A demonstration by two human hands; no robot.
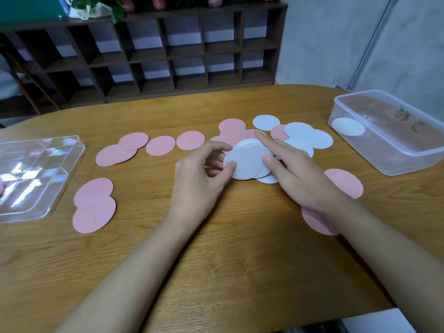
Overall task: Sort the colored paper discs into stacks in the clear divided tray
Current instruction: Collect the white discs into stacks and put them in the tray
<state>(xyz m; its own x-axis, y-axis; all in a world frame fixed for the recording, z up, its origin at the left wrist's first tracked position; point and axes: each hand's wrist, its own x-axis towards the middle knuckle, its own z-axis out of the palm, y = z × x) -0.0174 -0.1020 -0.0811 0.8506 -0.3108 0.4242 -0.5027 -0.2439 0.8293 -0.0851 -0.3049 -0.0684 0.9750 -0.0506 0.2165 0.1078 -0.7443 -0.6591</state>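
Note:
A small stack of white paper discs (pixel 245 162) sits at the table's middle, pinched at its left edge by my left hand (pixel 201 179). My right hand (pixel 295 174) lies on the stack's right side, thumb on the top disc and index finger stretched out. More white discs (pixel 307 137) lie loose behind my right hand. Pink discs (pixel 161 145) are scattered in a row to the left, and two overlapping ones (pixel 93 207) lie near the clear divided tray (pixel 60 179) at the left edge. Other pink discs (pixel 346 182) show beside and under my right wrist.
A clear plastic tub (pixel 394 162) stands at the right with one white disc (pixel 348 126) inside. A dark cubby shelf (pixel 168 51) lines the wall behind the wooden table (pixel 216 255). The table's near edge runs at the bottom right.

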